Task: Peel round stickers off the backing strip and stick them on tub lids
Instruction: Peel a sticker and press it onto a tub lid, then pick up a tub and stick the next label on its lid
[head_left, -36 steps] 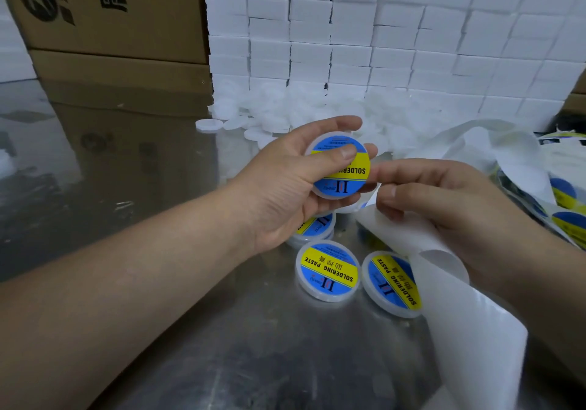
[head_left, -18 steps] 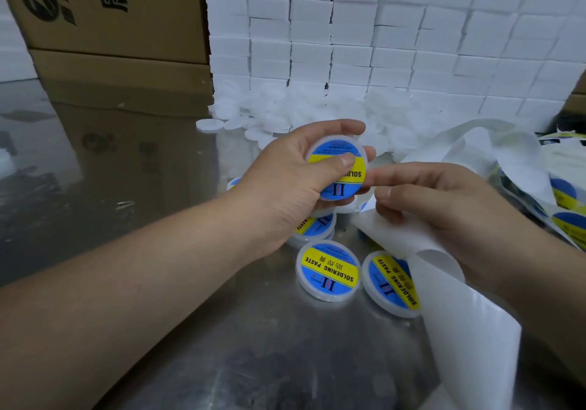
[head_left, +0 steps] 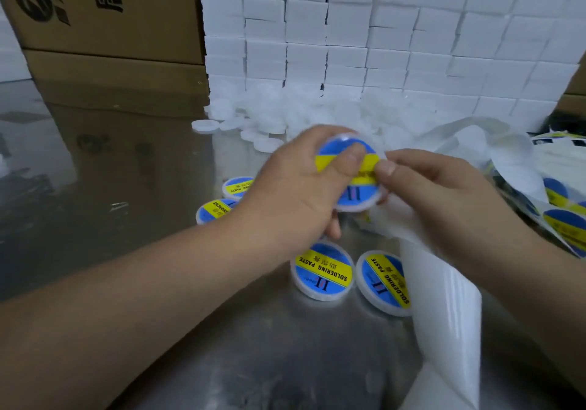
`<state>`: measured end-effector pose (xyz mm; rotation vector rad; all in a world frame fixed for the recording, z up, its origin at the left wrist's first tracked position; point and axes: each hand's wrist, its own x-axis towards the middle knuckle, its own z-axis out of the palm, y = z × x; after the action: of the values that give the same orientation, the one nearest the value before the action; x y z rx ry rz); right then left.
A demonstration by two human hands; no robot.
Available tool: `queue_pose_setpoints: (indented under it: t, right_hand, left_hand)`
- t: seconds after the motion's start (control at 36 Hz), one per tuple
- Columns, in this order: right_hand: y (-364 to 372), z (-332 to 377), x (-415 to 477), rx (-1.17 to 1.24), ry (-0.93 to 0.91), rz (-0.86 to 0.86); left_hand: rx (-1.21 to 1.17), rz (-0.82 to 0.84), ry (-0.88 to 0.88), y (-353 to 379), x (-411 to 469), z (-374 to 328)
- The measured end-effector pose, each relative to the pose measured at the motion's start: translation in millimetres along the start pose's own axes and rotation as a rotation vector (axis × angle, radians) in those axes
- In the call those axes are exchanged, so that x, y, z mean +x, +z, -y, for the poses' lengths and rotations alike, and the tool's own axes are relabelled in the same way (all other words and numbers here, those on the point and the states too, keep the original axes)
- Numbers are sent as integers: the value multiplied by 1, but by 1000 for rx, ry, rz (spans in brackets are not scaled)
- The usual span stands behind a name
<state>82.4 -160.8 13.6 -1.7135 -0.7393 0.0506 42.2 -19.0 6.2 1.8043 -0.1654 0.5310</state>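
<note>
Round sticker (head_left: 354, 192), blue with a yellow band, now lies flat on the tub (head_left: 359, 208) held up in the middle of the view, above the metal table (head_left: 285, 362). The left hand (head_left: 295, 194) grasps that tub from its 9 o'clock side, fingers curled behind it and thumb (head_left: 352, 156) laid across the yellow band. A second ago the thumb sat nearer the 3 o'clock rim; it has since slid toward the centre, and the tub has turned a little in the grip, the blur suggesting it is still moving. The right hand (head_left: 444, 194) has closed in too: one fingertip (head_left: 386, 167) now presses the sticker's 3 o'clock edge, while the other fingers stay curled round the white backing strip (head_left: 444, 298), which trails from under the palm toward 5 o'clock. Judging from this, the sticker is already placed and is being rubbed down, so this tub looks nearly done; the next step would be to set it with the finished ones. Two labelled tubs (head_left: 322, 271) lie at 6 o'clock of the hands, and two more (head_left: 214, 210) have come into view at 8 o'clock as the left hand shifted. Unpeeled stickers (head_left: 564, 219) wait on the strip at 3 o'clock, and a heap of plain white lids (head_left: 279, 118) sits at 12 o'clock against stacked white boxes (head_left: 380, 29), so plenty of the job remains.
</note>
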Motion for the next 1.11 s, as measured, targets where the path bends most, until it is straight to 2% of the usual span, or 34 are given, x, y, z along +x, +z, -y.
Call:
queue_pose_setpoints:
  t: [0.06, 0.19, 0.25, 0.42, 0.69, 0.81, 0.92, 1.03, 1.08, 1.11]
  right_hand:
    - [2, 0, -2, -17, -41, 22]
    - [-1, -10, 3, -292, -143, -40]
    - [-1, -10, 3, -308, -146, -25]
    - [-2, -9, 2, -193, -90, -18]
    - [2, -4, 0, -231, -85, -63]
    - [1, -3, 1, -134, -21, -88]
    - [1, -3, 4, 149, 23, -72]
    - [-2, -5, 6, 98, -71, -125]
    - [-2, -6, 6, 61, -138, -142]
    - [-2, -6, 6, 72, -164, -141]
  left_hand:
    - [27, 16, 3, 3, -2, 2]
    - [92, -8, 14, 3, -1, 5]
    - [105, -4, 11, 3, -1, 5]
    - [216, 33, 11, 2, -5, 1]
    - [458, -57, 87, -4, -2, 1]
    - [549, -159, 7, -17, 14, 7]
    - [681, -126, -176, -26, 24, 19]
    - [793, -59, -316, -26, 28, 26]
    - [764, -142, -293, -26, 28, 25]
    - [739, -203, -212, -27, 27, 24]
